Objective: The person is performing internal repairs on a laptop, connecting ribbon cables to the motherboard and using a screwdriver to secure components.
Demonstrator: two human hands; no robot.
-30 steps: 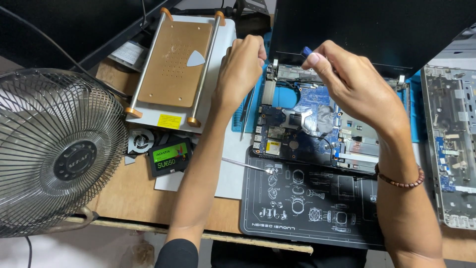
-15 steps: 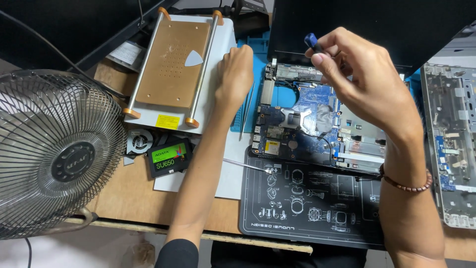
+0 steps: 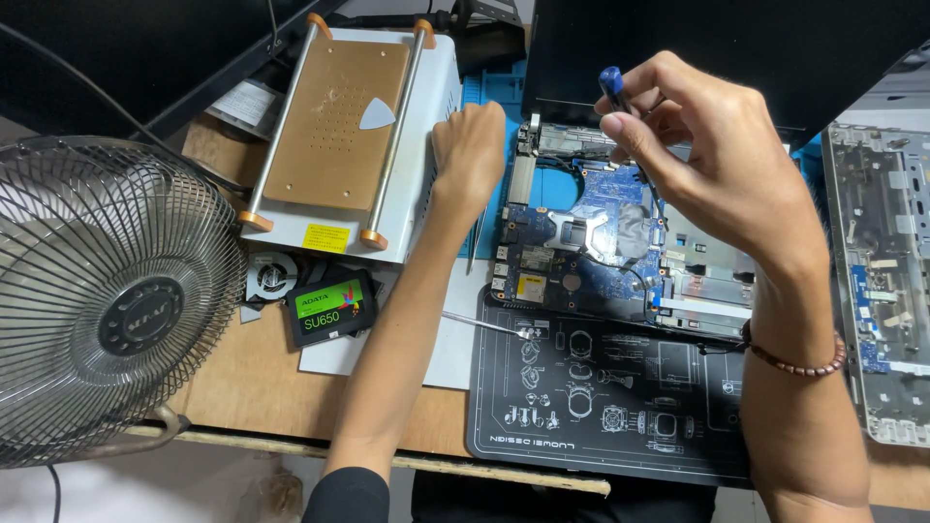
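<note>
A right hand (image 3: pixel 722 165) pinches a blue-capped screwdriver (image 3: pixel 612 85) above the blue circuit board (image 3: pixel 581 232), its tip hidden. The left hand (image 3: pixel 472 155), fingers curled under, seemingly grips nothing beside the heating plate (image 3: pixel 334 126).

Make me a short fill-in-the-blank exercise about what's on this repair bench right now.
1. The right hand holds a ____ with a blue cap.
2. The left hand rests beside the white ____ plate.
3. The fan stands at the ____ edge of the view.
4. The right wrist wears a beaded ____.

Missing words: screwdriver; heating; left; bracelet
</note>
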